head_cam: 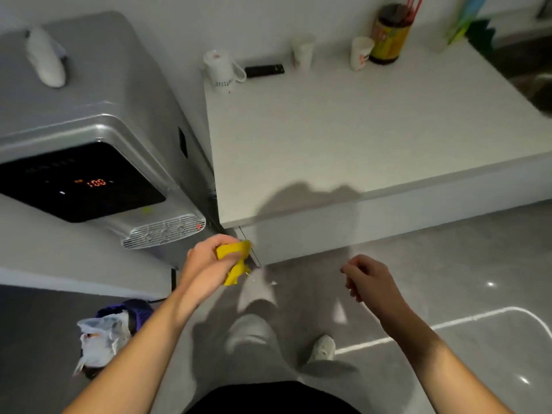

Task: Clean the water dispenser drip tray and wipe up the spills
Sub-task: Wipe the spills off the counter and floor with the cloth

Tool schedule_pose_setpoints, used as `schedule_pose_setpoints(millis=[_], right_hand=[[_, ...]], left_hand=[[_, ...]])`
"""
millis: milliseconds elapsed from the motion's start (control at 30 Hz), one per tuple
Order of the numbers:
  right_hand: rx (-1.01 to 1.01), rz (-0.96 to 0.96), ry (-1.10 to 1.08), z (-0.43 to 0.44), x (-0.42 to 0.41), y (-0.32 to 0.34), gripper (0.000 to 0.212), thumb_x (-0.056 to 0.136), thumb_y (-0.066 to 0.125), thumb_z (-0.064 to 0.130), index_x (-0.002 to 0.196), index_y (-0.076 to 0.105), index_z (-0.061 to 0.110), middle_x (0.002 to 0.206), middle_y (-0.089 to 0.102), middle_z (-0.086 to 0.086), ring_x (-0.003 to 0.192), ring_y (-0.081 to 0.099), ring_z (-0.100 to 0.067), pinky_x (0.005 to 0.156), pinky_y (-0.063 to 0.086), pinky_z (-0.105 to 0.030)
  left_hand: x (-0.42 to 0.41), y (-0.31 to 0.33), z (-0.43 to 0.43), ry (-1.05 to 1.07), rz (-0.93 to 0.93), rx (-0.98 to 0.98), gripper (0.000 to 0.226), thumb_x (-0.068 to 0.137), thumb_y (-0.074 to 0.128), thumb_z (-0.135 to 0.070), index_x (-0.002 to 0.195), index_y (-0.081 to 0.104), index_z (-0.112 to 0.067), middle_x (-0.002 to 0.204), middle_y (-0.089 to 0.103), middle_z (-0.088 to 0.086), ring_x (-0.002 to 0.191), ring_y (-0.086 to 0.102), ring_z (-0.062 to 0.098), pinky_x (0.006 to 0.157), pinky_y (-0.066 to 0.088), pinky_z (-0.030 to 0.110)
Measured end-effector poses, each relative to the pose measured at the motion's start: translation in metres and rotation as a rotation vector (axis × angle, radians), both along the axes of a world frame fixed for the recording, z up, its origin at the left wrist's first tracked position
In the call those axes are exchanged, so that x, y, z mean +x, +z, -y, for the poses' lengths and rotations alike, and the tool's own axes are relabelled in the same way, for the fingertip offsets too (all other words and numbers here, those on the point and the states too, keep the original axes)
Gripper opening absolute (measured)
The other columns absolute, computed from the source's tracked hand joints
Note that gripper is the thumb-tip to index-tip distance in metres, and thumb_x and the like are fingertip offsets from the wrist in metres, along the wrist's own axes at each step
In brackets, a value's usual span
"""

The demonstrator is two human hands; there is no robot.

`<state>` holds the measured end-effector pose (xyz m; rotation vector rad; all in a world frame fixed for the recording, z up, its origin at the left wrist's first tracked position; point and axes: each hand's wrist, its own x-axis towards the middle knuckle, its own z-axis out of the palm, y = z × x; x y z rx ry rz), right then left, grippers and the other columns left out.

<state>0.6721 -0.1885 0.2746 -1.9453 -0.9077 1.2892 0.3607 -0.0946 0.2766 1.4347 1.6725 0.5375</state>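
A grey water dispenser stands at the left, with a black display panel showing orange digits. Its white slotted drip tray juts out below the panel. My left hand is just right of and below the tray, shut on a bunched yellow cloth. My right hand hangs over the floor further right, fingers loosely curled and holding nothing.
A white counter sits right of the dispenser with a mug, a black remote, two paper cups and a jar of sticks. A bin with a bag stands on the grey floor at lower left. My legs and shoe are below.
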Motion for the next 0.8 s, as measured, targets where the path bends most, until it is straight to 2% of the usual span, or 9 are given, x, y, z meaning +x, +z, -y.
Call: schedule_pose_setpoints(millis=[100,167,267,367,433,500,600,667,800], right_hand=[[0.018,0.021,0.055,-0.038,0.031,0.011,0.019,0.098,0.061,0.026,0.088,0.069,0.011,0.07,0.069,-0.005,0.059,0.061,-0.013,0.06,0.052,-0.03],[0.029,0.019,0.073,-0.067,0.05,0.013,0.018,0.097,0.062,0.024,0.087,0.069,0.011,0.067,0.069,-0.004,0.056,0.061,-0.01,0.059,0.052,-0.029],[0.045,-0.001,0.068,-0.113,0.074,0.013,0.016,0.096,0.063,0.02,0.088,0.068,0.007,0.066,0.067,-0.004,0.056,0.06,-0.011,0.057,0.05,-0.031],[0.029,0.007,0.026,-0.151,0.098,0.013,0.016,0.096,0.063,0.013,0.087,0.065,0.0,0.063,0.063,-0.007,0.056,0.057,-0.016,0.055,0.045,-0.032],[0.005,0.036,0.046,-0.174,0.116,0.011,0.015,0.096,0.064,0.007,0.084,0.063,-0.001,0.06,0.061,-0.006,0.052,0.054,-0.017,0.051,0.042,-0.031],[0.004,0.1,0.096,-0.199,0.136,0.006,0.019,0.095,0.064,0.005,0.076,0.062,0.005,0.058,0.059,-0.004,0.05,0.053,-0.014,0.051,0.042,-0.026],[0.001,0.237,0.155,-0.239,0.163,-0.005,0.019,0.092,0.067,0.009,0.074,0.063,0.013,0.066,0.064,-0.007,0.06,0.057,-0.017,0.061,0.047,-0.027],[-0.015,0.31,0.191,-0.263,0.174,-0.011,0.013,0.09,0.072,0.013,0.079,0.068,0.019,0.077,0.07,-0.002,0.071,0.064,-0.019,0.069,0.049,-0.03],[0.039,0.447,0.37,-0.307,0.189,-0.032,0.017,0.087,0.074,0.021,0.081,0.06,0.028,0.09,0.066,0.009,0.079,0.061,-0.002,0.067,0.043,-0.014]], left_hand=[[0.03,0.011,-0.019,0.043,0.014,0.015,0.018,0.076,0.077,-0.031,0.088,0.076,-0.044,0.074,0.075,-0.019,0.065,0.069,-0.003,0.061,0.055,0.015],[0.044,0.009,-0.037,0.045,-0.001,0.033,0.026,0.081,0.078,-0.015,0.083,0.075,-0.041,0.076,0.073,-0.027,0.067,0.068,-0.005,0.062,0.051,0.01],[0.063,-0.003,-0.071,0.049,-0.028,0.081,0.036,0.081,0.078,-0.008,0.084,0.071,-0.044,0.079,0.071,-0.034,0.072,0.067,-0.008,0.062,0.045,0.004],[0.078,-0.018,-0.112,0.043,-0.025,0.05,0.036,0.082,0.079,-0.011,0.083,0.072,-0.047,0.077,0.075,-0.019,0.068,0.068,-0.003,0.067,0.055,0.019],[0.088,-0.027,-0.142,0.029,-0.036,0.021,0.038,0.082,0.08,-0.018,0.089,0.07,-0.054,0.079,0.074,-0.022,0.071,0.069,-0.002,0.073,0.059,0.028],[0.103,-0.034,-0.174,0.009,-0.02,0.02,0.036,0.082,0.079,-0.021,0.096,0.069,-0.053,0.082,0.073,-0.025,0.076,0.071,0.003,0.078,0.061,0.034],[0.131,-0.038,-0.22,-0.028,-0.027,0.055,0.03,0.08,0.072,-0.03,0.103,0.067,-0.049,0.085,0.071,-0.027,0.077,0.07,0.005,0.078,0.06,0.035],[0.15,-0.036,-0.243,-0.051,-0.028,0.056,0.028,0.08,0.069,-0.034,0.105,0.067,-0.044,0.086,0.072,-0.021,0.081,0.071,0.01,0.079,0.059,0.038],[0.184,-0.04,-0.274,-0.087,-0.066,0.089,0.035,0.084,0.073,-0.022,0.116,0.067,-0.033,0.111,0.072,-0.007,0.102,0.07,0.024,0.09,0.056,0.041]])
